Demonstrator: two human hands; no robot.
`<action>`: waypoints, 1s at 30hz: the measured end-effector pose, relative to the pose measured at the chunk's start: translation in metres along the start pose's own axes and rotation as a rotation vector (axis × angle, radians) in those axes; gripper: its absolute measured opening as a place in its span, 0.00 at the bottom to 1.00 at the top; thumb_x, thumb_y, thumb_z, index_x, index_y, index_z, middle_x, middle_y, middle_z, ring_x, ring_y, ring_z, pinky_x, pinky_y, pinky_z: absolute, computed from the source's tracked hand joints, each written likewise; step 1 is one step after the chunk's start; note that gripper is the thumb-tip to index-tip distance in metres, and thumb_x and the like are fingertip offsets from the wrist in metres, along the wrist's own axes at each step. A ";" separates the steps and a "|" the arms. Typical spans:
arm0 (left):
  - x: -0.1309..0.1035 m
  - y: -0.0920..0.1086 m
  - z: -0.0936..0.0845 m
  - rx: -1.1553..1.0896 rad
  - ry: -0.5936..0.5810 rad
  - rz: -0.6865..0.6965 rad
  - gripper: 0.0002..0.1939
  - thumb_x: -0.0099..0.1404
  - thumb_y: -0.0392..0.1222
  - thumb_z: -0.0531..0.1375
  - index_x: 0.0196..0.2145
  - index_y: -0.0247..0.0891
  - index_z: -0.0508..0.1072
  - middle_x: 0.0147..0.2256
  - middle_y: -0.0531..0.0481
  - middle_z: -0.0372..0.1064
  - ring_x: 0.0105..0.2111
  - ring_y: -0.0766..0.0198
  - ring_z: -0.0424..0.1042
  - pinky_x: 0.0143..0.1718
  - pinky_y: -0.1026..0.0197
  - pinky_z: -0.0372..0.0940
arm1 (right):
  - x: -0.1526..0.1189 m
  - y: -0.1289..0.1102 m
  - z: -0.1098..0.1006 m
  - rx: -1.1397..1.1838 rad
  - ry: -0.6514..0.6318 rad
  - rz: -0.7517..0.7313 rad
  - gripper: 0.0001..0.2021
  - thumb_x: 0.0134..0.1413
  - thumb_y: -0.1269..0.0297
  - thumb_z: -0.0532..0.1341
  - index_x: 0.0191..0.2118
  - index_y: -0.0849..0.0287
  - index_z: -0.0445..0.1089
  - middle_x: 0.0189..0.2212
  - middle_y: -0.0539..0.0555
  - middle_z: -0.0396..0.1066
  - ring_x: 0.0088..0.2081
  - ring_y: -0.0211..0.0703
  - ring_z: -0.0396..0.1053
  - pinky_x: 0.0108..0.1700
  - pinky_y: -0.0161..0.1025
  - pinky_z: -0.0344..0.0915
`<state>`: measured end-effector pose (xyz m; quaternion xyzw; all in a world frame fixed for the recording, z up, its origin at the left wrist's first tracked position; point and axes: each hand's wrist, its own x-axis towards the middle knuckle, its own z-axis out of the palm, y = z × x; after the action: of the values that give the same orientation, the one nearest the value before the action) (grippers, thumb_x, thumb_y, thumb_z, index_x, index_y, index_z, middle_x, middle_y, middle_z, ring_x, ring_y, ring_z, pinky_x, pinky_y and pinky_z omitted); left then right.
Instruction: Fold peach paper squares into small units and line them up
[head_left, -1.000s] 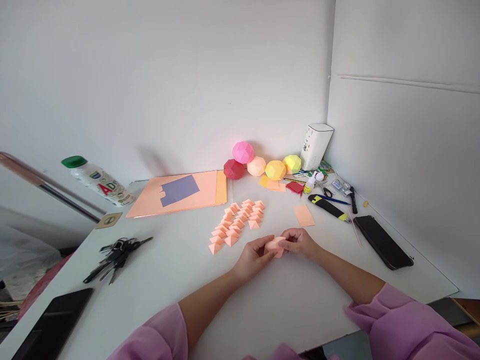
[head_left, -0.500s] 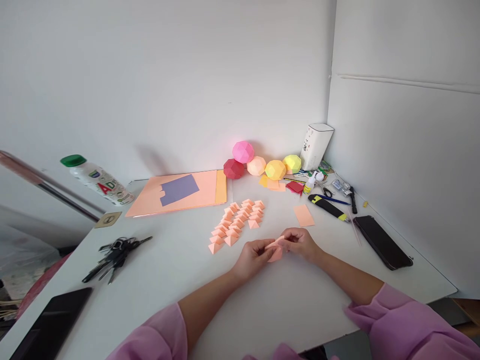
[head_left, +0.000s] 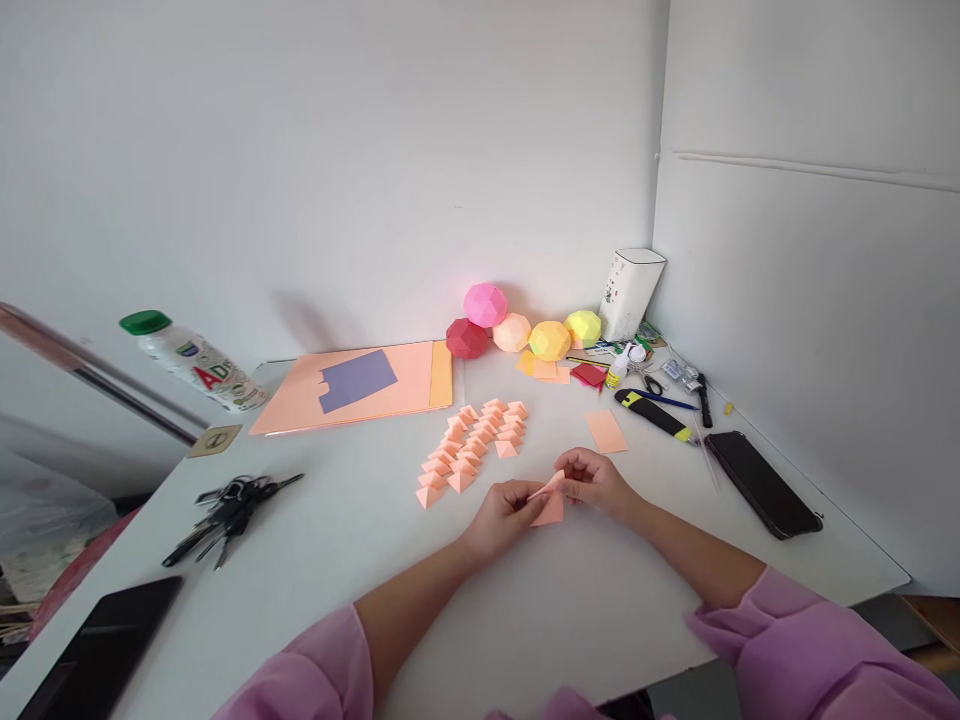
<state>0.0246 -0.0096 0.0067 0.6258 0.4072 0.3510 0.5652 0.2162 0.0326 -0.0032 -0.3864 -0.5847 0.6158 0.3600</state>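
Near the middle of the white table (head_left: 585,590), my left hand (head_left: 501,518) pinches a small peach paper piece (head_left: 551,508) between thumb and fingers. On the other side of that paper, my right hand (head_left: 597,483) grips its upper right edge. The piece is partly folded, and its lower part hangs below my fingertips. Just beyond my left hand stand several folded peach units (head_left: 460,480) in slanting rows. A flat peach paper rectangle (head_left: 607,431) lies beyond my right hand.
Faceted paper balls (head_left: 466,339) line the wall. Peach sheets (head_left: 292,395) and a bottle (head_left: 199,365) are at left, with keys (head_left: 232,515) and a dark device (head_left: 97,650) nearer. A cutter (head_left: 652,415), glue bottle (head_left: 617,368) and phone (head_left: 763,485) lie right.
The paper between my hands has changed angle slightly, showing more of its lower part. My right fingers have lifted and shifted a little. The other objects keep their places on the table.
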 end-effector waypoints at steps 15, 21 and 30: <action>-0.001 0.007 0.002 0.060 -0.050 0.081 0.20 0.64 0.53 0.50 0.31 0.35 0.73 0.19 0.57 0.45 0.20 0.70 0.44 0.21 0.65 0.42 | -0.001 -0.008 0.002 -0.033 -0.023 -0.011 0.14 0.37 0.56 0.70 0.26 0.61 0.70 0.21 0.48 0.66 0.22 0.33 0.62 0.23 0.33 0.61; 0.000 0.005 0.001 0.103 -0.026 0.105 0.21 0.65 0.51 0.50 0.25 0.34 0.71 0.19 0.57 0.44 0.20 0.71 0.45 0.20 0.65 0.42 | -0.001 -0.006 0.001 -0.039 -0.042 -0.045 0.12 0.39 0.59 0.70 0.26 0.61 0.71 0.22 0.48 0.67 0.22 0.33 0.61 0.25 0.33 0.60; 0.001 0.002 0.000 0.107 -0.045 0.108 0.23 0.65 0.51 0.49 0.17 0.36 0.58 0.18 0.56 0.45 0.19 0.71 0.45 0.20 0.64 0.42 | -0.003 -0.007 0.002 -0.105 -0.026 -0.083 0.14 0.40 0.55 0.68 0.25 0.61 0.71 0.21 0.49 0.67 0.22 0.35 0.61 0.25 0.34 0.61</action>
<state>0.0252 -0.0091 0.0089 0.6837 0.3782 0.3448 0.5202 0.2156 0.0295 0.0035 -0.3721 -0.6363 0.5738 0.3571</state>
